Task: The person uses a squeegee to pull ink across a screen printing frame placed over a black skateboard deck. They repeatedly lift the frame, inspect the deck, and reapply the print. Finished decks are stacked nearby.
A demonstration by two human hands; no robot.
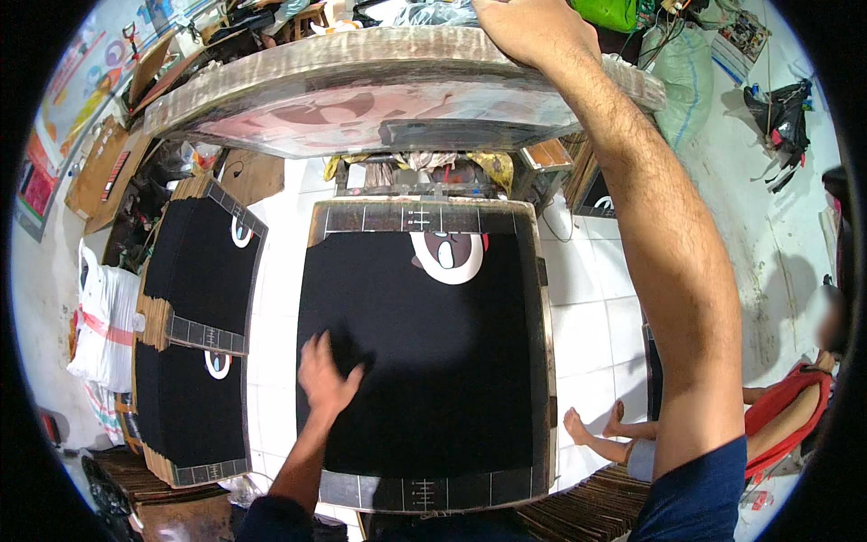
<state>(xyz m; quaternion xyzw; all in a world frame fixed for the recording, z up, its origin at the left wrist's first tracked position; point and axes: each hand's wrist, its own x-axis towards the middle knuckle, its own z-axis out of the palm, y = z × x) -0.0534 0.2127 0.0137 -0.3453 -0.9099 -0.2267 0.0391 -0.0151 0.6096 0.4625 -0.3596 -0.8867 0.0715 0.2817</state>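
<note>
A black fabric piece (pixel 406 388) lies flat on a board with ruled ends (pixel 388 490). Near its far edge is a white, grey and red print (pixel 452 262), cut off by the fabric's edge. My left hand (pixel 329 378) is on the fabric's left side, palm down, with fingers apart and nothing held. At the far side a wooden-edged printing screen (pixel 361 59) stands tilted up, its pinkish stained face toward me. My right arm reaches far forward, and my right hand (pixel 539 32) grips the screen's top edge; the fingertips are partly cut off by the picture's rim.
To the left stand two more boards with black fabric (pixel 203 262) and similar prints, beside a white sack (pixel 108 316). A person in a red top (pixel 790 420) is at the right. A pale green sack (pixel 685 90) and a black bag (pixel 781 117) lie beyond my right arm.
</note>
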